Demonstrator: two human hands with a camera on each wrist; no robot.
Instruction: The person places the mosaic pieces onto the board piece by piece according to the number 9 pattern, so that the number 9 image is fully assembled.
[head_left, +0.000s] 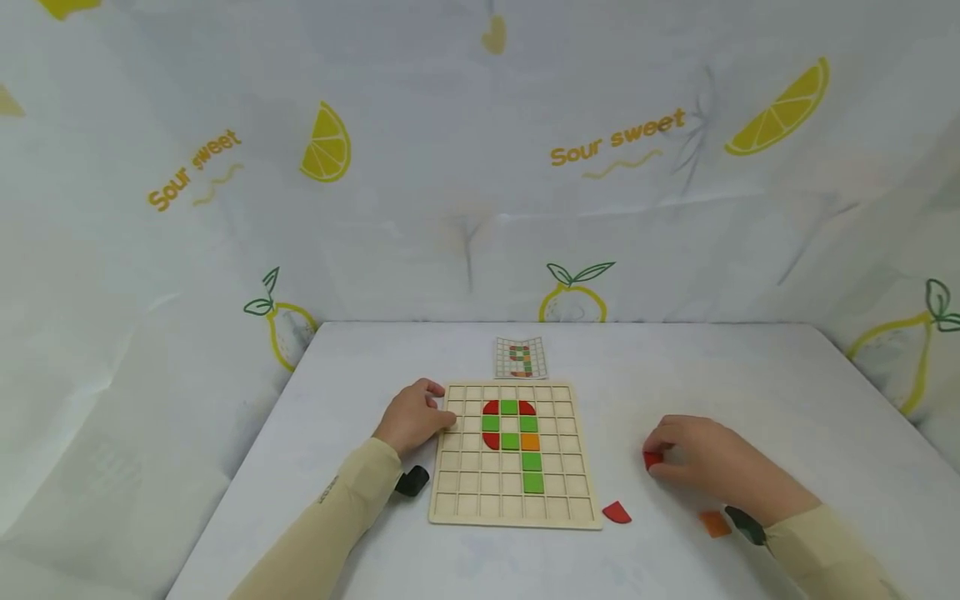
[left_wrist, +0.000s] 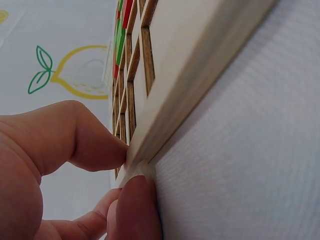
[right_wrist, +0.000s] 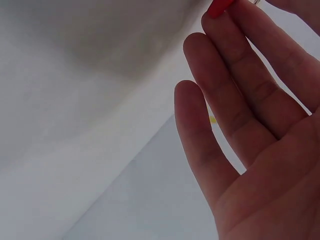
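A wooden grid board (head_left: 480,510) lies flat on the table, with red quarter-circle pieces, several green squares and one orange square (head_left: 529,442) set in it in a shape like a 9. My left hand (head_left: 411,418) grips the board's left edge, its thumb on the rim and fingers against the side, as the left wrist view shows close up. To the right of the board, my right hand (head_left: 701,454) pinches a small red piece (head_left: 652,460) between thumb and fingertips, low over the table. In the right wrist view the red piece (right_wrist: 220,7) is mostly cut off.
A red quarter-circle (head_left: 617,512) lies beside the board's lower right corner. A loose orange square (head_left: 715,524) is below my right forearm. Behind the board lies a pattern card (head_left: 502,367) showing a similar coloured figure. A lemon-print sheet (head_left: 420,242) hangs behind the table.
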